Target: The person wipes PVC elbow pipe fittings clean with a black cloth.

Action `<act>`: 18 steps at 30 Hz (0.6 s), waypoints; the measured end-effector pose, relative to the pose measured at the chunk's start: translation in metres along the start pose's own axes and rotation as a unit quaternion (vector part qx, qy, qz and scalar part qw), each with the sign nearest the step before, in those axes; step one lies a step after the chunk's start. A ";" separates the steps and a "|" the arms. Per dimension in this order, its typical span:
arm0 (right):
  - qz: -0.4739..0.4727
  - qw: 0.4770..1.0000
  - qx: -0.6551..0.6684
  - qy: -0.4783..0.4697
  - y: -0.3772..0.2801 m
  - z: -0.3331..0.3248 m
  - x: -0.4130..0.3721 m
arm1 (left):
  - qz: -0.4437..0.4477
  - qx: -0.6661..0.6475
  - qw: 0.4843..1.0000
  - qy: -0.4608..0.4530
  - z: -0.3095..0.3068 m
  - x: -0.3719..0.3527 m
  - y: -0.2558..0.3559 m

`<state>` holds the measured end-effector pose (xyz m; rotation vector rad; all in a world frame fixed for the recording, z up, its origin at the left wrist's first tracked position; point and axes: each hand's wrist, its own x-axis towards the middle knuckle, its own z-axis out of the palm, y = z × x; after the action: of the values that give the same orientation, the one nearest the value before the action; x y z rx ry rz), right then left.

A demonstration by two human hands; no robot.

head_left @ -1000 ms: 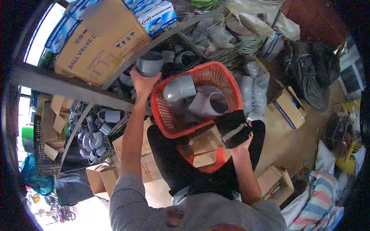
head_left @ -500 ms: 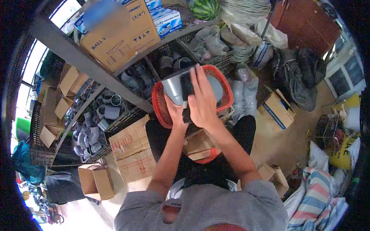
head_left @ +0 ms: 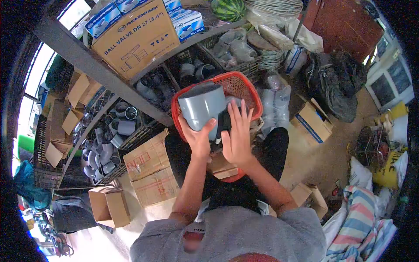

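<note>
Grey pipe fitting (head_left: 203,106) is clasped from below by the left hand (head_left: 198,139), over the red basket (head_left: 248,85) (shelf side). Right hand (head_left: 238,137) is laid, fingers spread, on a black item (head_left: 223,122); its grasp cannot be told.

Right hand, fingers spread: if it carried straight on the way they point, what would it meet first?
Most likely the red basket, at its far rim; the right hand points up-frame past the grey pipe fitting in the left hand. Depth is unclear.
</note>
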<state>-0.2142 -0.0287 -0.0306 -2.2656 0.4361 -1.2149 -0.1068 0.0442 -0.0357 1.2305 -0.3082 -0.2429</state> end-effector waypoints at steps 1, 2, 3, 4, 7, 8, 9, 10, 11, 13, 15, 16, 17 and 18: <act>0.003 1.000 -0.002 0.002 0.000 -0.005 0.004 | -0.003 0.001 1.000 -0.004 0.002 -0.004 -0.001; 0.007 1.000 -0.026 -0.012 0.005 -0.010 0.013 | 0.013 -0.004 1.000 0.000 0.005 -0.009 0.000; 0.009 0.998 -0.048 -0.026 0.012 -0.013 0.022 | 0.028 -0.008 1.000 0.004 0.008 -0.014 0.003; 0.044 0.996 -0.062 -0.042 0.022 -0.012 0.028 | 0.028 -0.008 1.000 0.001 0.006 -0.017 0.008; 0.187 0.981 0.035 -0.048 0.048 -0.007 0.028 | 0.113 0.095 0.986 -0.075 -0.002 -0.021 0.024; 0.226 0.970 0.085 -0.037 0.048 -0.002 0.021 | 0.134 0.096 0.984 -0.073 -0.002 -0.020 0.028; 0.225 0.970 0.086 -0.037 0.037 -0.003 0.017 | 0.157 0.096 0.980 -0.071 -0.001 -0.017 0.030; 0.149 0.987 0.041 -0.035 0.019 -0.009 0.014 | 0.159 0.096 0.980 -0.070 0.000 -0.013 0.030; 0.074 0.997 -0.003 -0.035 0.005 -0.014 0.011 | 0.107 0.042 0.993 -0.033 0.001 -0.009 0.029; 0.003 0.996 -0.016 -0.084 -0.012 -0.017 0.006 | 0.053 -0.011 0.999 0.005 0.001 -0.007 0.027; -0.007 0.998 -0.006 -0.061 -0.004 -0.018 0.020 | 0.028 -0.025 0.999 0.019 -0.001 -0.010 0.025; -0.030 0.998 0.011 -0.053 0.013 -0.017 0.026 | 0.027 -0.022 0.999 0.014 0.000 -0.013 0.026; -0.053 0.997 0.028 -0.046 0.031 -0.015 0.030 | 0.075 0.026 0.997 -0.013 0.000 -0.018 0.029; -0.058 0.997 0.047 -0.032 0.050 -0.009 0.030 | 0.124 0.074 0.989 -0.038 -0.002 -0.023 0.034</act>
<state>-0.2068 -0.0870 -0.0363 -2.2679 0.2220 -1.1903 -0.1272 0.0645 -0.0064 1.3172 -0.5495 -0.0537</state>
